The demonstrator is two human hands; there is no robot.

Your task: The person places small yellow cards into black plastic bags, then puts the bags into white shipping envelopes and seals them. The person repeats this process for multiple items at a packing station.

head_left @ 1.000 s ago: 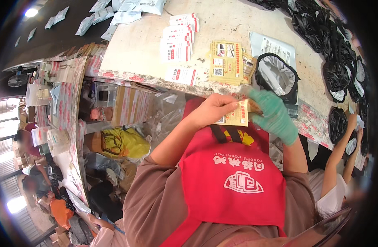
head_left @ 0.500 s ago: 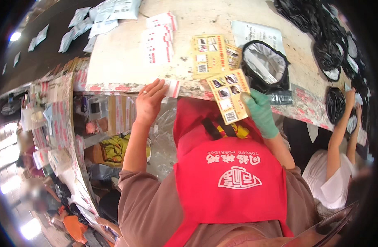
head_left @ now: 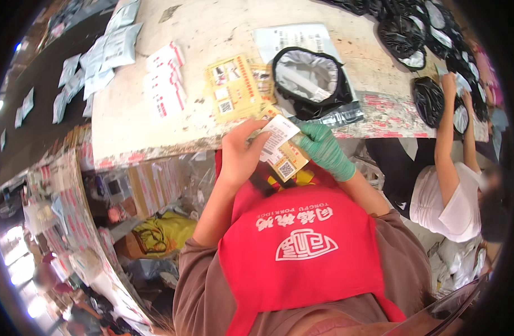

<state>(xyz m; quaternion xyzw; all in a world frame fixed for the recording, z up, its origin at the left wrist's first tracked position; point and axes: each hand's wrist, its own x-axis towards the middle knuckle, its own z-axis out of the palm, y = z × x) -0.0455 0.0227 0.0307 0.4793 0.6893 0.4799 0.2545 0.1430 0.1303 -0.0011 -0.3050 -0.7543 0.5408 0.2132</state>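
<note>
My bare left hand (head_left: 240,148) pinches a small white printed card (head_left: 280,132) at the table's front edge. Behind that card is a yellow printed card (head_left: 290,158), and my right hand (head_left: 318,144), in a green knit glove, grips its right side. Just beyond my hands lies a black cloth item (head_left: 310,115) with an open, pale-lined mouth and a white strip inside. Under it is a pale mailing bag (head_left: 296,38). More yellow cards (head_left: 229,84) lie left of it, and a fanned stack of white and red cards (head_left: 163,84) is farther left.
Pale parcels (head_left: 114,50) lie at the far left, some on a dark conveyor belt (head_left: 30,73). Black bundled items (head_left: 402,36) crowd the right, where another person's arms (head_left: 444,129) reach in. Cartons and bags (head_left: 164,229) fill the space below the table.
My left hand has lifted the white card off the table edge and moved right. The two cards now overlap between my hands. The view has shifted, too.
</note>
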